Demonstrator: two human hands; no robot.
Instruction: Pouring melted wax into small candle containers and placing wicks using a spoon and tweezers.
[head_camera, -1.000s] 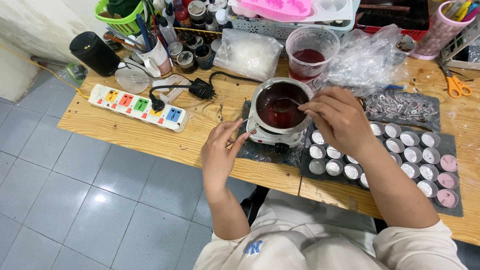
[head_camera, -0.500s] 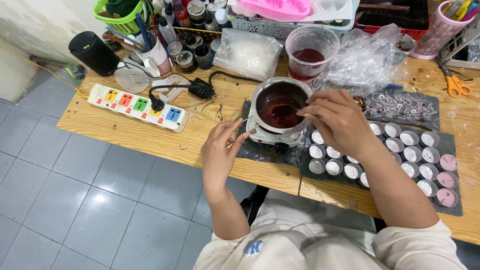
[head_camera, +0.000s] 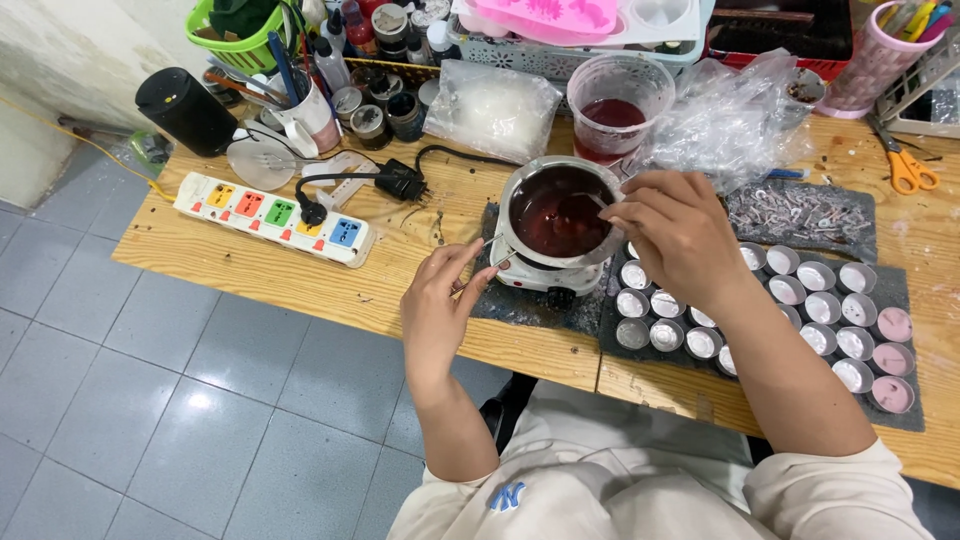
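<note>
Our right hand (head_camera: 672, 232) still pinches a spoon (head_camera: 590, 203) in the pot (head_camera: 556, 215) of dark red liquid on the small burner (head_camera: 548, 277); our left hand (head_camera: 440, 305) has closed onto the pot's handle (head_camera: 487, 243), as before beside the tray of small cups (head_camera: 800, 305).

Right hand (head_camera: 680, 232) holds a spoon (head_camera: 585, 203) in a metal pot (head_camera: 556, 213) of dark red liquid near the desk's (head_camera: 260, 270) front edge. Left hand (head_camera: 440, 305) pinches the pot's handle (head_camera: 493, 243); small foil cups (head_camera: 800, 305) lie just beside the pot.

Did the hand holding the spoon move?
No. The right hand stays at the melting pot's right rim, spoon in the dark red liquid.
</note>
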